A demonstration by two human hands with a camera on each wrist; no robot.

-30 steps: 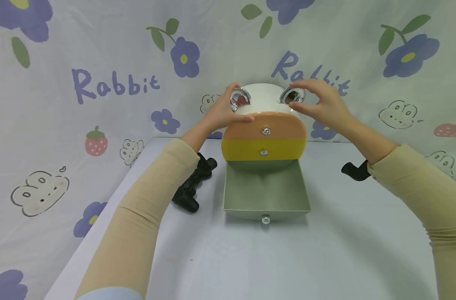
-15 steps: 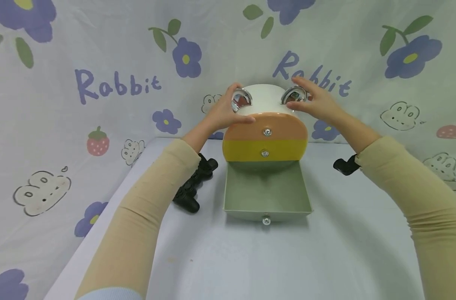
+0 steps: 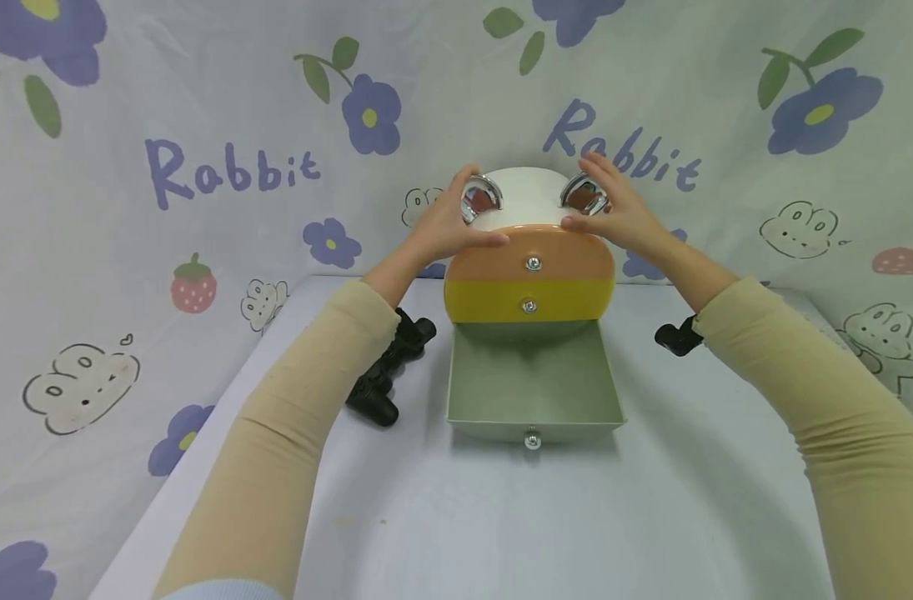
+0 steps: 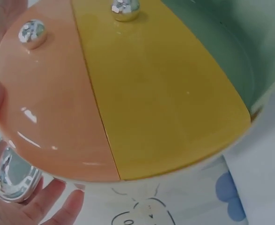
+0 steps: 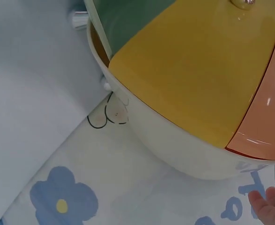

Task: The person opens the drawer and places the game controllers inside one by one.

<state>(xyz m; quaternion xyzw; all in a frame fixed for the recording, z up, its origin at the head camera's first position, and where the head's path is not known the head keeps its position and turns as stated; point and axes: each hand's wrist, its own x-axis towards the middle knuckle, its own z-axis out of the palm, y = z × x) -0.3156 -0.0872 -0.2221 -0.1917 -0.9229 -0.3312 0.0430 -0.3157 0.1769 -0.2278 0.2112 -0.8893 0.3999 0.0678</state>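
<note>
A small chest of drawers [image 3: 531,196] with a rounded white top stands against the cloth backdrop. Two chrome ring-shaped "eyes" sit on it. My left hand [image 3: 443,223] grips its upper left side around the left chrome eye [image 3: 482,197], the thumb against the orange drawer front [image 4: 53,103]. On the other side my right hand [image 3: 627,218] holds the upper right around the right chrome eye [image 3: 585,197], thumb at the orange front's top edge. Orange and yellow drawers [image 3: 486,300] are closed. Below them the green drawer [image 3: 534,427] is pulled out, with nothing visible inside.
A black game controller [image 3: 377,392] lies left of the chest, partly behind the left sleeve. To the right, a curved black object [image 3: 677,338] is partly hidden by the right sleeve. Behind the white table [image 3: 576,525] hangs a patterned cloth [image 3: 456,92].
My right hand has moved left and closer around the right chrome eye, its thumb now at the orange front. The left hand and the chest stay in place.
</note>
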